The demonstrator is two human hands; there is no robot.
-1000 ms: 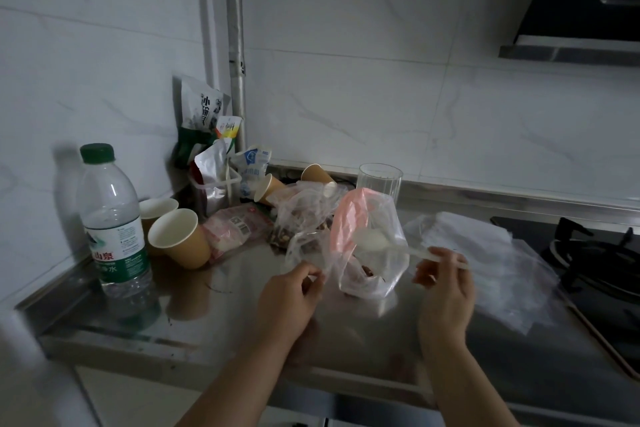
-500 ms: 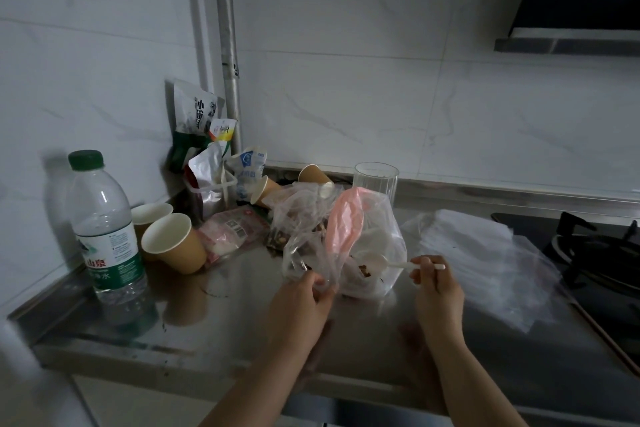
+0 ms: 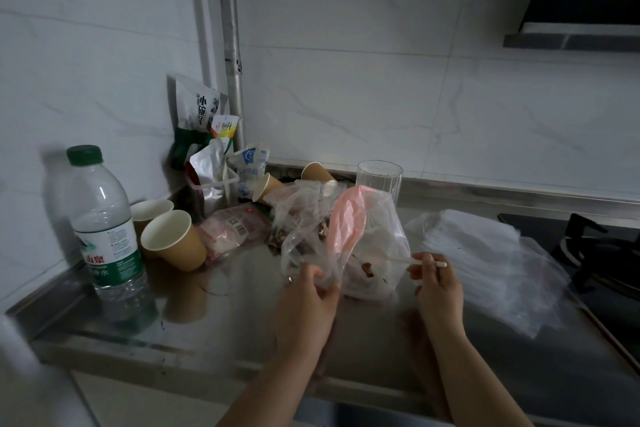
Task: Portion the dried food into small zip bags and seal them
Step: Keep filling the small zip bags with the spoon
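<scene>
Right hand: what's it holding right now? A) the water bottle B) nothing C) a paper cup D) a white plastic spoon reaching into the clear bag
D: the right hand pinches the handle of a white plastic spoon whose bowl end goes into the clear bag; the water bottle stands apart at the far left.

1. The water bottle has a green and white label with red characters "山泉" and, lower down, white "水".
2. The tall snack pouch in the corner shows large dark characters; only "小" reads clearly.
3. Print on the other packets is too small to read.
</scene>
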